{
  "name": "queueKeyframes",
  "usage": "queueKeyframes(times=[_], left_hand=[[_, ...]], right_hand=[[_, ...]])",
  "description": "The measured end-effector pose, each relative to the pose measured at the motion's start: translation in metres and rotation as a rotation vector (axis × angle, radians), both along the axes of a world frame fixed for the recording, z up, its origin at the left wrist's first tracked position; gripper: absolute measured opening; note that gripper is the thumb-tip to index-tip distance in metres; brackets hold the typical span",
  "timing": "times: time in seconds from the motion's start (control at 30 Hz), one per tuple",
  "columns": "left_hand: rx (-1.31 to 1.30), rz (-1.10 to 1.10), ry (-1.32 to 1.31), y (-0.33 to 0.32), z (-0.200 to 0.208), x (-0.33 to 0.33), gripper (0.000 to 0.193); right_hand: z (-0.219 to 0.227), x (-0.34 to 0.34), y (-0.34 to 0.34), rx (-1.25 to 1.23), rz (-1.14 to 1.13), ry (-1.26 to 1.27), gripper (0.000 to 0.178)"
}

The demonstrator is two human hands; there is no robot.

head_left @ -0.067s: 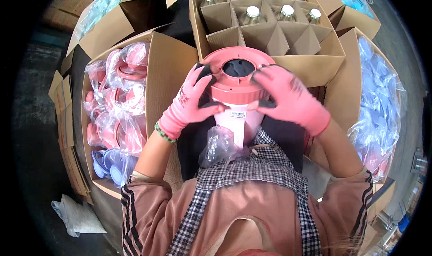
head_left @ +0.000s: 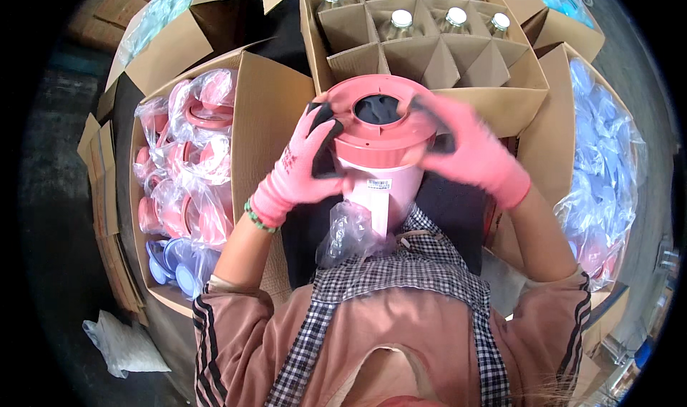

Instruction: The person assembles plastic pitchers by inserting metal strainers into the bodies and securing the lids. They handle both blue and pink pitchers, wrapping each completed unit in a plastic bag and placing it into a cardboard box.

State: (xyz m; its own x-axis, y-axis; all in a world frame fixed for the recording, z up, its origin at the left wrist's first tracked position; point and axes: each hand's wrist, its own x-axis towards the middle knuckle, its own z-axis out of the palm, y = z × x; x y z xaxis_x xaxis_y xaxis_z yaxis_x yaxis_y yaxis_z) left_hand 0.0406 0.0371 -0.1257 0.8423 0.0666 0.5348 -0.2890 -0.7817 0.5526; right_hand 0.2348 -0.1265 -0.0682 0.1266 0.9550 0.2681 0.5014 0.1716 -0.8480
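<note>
A pale pink container [head_left: 405, 192] stands upright in front of my apron, topped by a coral-red round lid [head_left: 379, 146] with a dark opening in its middle. My left hand [head_left: 308, 153], in a pink glove with black fingertips, is curled around the lid's left side, its thumb near the container's wall. On the other side, my right hand [head_left: 465, 146] wears a matching glove. Its fingers bend over the lid's right rim and are smeared by motion. Below the lid is a white label [head_left: 379, 207], and a crumpled clear plastic bag [head_left: 347, 235] hangs by it.
Ahead stands a divided carton [head_left: 494, 106] with several white-capped bottles [head_left: 402, 22]. At left, a box holds bagged coral-red parts [head_left: 204, 157] and blue lids [head_left: 175, 260]. Bagged blue parts [head_left: 601, 164] fill a box at right. A white sack [head_left: 125, 342] lies lower left.
My right hand has shifted slightly right, and its fingers have changed position on the lid's rim. My left thumb has slid down a little. The container has hardly moved.
</note>
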Motion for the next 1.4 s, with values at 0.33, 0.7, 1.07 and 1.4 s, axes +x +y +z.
queueKeyframes(times=[0.33, 0.7, 1.07, 1.4], left_hand=[[-1.529, 0.186, 0.006, 0.026, -0.035, 0.036, 0.039], [-1.659, 0.079, 0.107, 0.037, -0.052, 0.041, 0.041], [-1.606, 0.129, -0.005, 0.027, -0.039, 0.034, 0.037], [-1.478, 0.013, 0.034, 0.006, -0.023, 0.027, 0.048]], right_hand=[[-0.05, -0.032, 0.013, -0.106, -0.41, 0.375, 0.034], [-0.098, -0.008, 0.022, 0.059, -0.442, 0.987, 0.032], [-0.076, -0.045, 0.006, -0.009, -0.574, 0.705, 0.033], [-0.068, -0.02, 0.003, -0.1, -0.443, 0.76, 0.027]])
